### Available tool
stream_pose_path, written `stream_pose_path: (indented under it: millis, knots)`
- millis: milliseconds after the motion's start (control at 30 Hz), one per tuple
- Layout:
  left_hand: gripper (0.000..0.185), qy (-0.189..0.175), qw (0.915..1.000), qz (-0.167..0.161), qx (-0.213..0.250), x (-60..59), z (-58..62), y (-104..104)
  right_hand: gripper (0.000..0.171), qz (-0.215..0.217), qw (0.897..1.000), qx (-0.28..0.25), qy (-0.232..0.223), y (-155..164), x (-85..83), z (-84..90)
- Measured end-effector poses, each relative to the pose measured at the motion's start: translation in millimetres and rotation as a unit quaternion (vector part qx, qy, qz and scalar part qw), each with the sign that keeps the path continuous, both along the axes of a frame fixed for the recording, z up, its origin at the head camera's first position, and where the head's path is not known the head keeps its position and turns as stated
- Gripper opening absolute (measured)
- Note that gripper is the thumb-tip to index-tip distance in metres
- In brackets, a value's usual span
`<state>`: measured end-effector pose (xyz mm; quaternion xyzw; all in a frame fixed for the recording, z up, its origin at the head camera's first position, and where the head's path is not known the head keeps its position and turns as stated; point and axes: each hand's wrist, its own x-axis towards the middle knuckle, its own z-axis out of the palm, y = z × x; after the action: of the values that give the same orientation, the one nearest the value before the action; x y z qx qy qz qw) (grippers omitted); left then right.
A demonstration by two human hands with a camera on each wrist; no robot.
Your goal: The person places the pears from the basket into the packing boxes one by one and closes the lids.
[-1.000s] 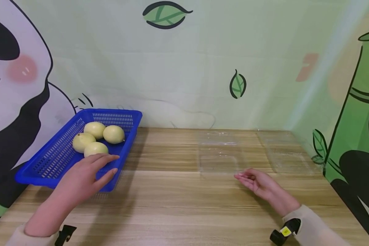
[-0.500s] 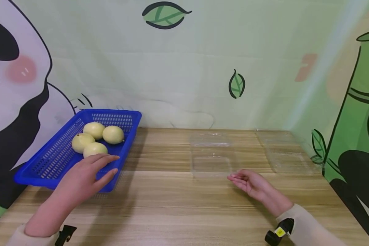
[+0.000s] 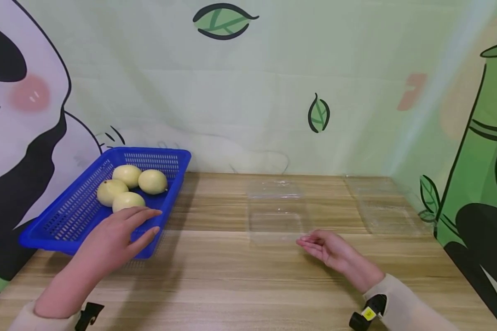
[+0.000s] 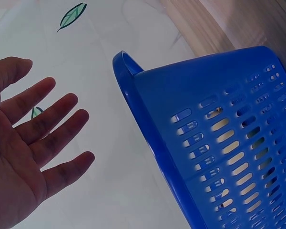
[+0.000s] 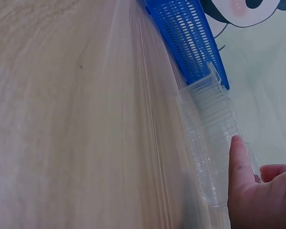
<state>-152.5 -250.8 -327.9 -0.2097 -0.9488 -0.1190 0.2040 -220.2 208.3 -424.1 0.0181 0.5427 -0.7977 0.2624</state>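
Left hand: the left hand (image 3: 116, 234) was spread, fingers straight and slightly apart, holding nothing. In the head view it lay over the near right corner of the blue basket (image 3: 66, 218), fingertips just beside the nearest fruit; whether it touched the rim could not be told. In the left wrist view the left hand (image 4: 24, 143) showed an open palm with the blue basket (image 4: 219, 143) beside it.

Right hand: the right hand (image 3: 333, 250) was relaxed, palm turned upward and fingers extended toward the left, pinching nothing. Its fingertips were at the near right corner of the clear plastic container (image 3: 276, 216). In the right wrist view one straight finger of the right hand (image 5: 257, 191) lay against the edge of the clear plastic container (image 5: 214, 138).

Clear plastic container: it stood open on the wooden table (image 3: 232, 285), near the middle, between the basket and a second clear container (image 3: 387, 209) at the far right.

Blue basket: it sat on the left of the table, against the wall, and held four yellow-green fruits (image 3: 126, 177) grouped at its far end. Its perforated side was also visible in the right wrist view.

Wall: a printed backdrop (image 3: 273, 69) with leaves, a panda at left and bamboo at right stood behind the table.

Sleeves: a light sleeve (image 3: 406, 303) covered the right wrist.
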Motion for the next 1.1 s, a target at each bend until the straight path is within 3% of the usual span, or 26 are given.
stream_pose_path:
  millis: [333, 867, 1100]
  knots:
    - [0.034, 0.003, 0.9999, -0.010, 0.001, 0.4, 2.0, 1, 0.033, 0.016, 1.000, -0.013, 0.003, -17, 3.0, -3.0]
    - [0.034, 0.001, 0.9999, -0.007, -0.012, 0.2, 5.9, 3, 0.023, 0.014, 1.000, 0.015, 0.005, -39, 5.7, -3.6]
    - [0.037, -0.005, 0.9997, -0.001, -0.023, -2.9, 17.4, 4, 0.022, 0.006, 1.000, 0.023, 0.004, -39, 6.3, -3.7]
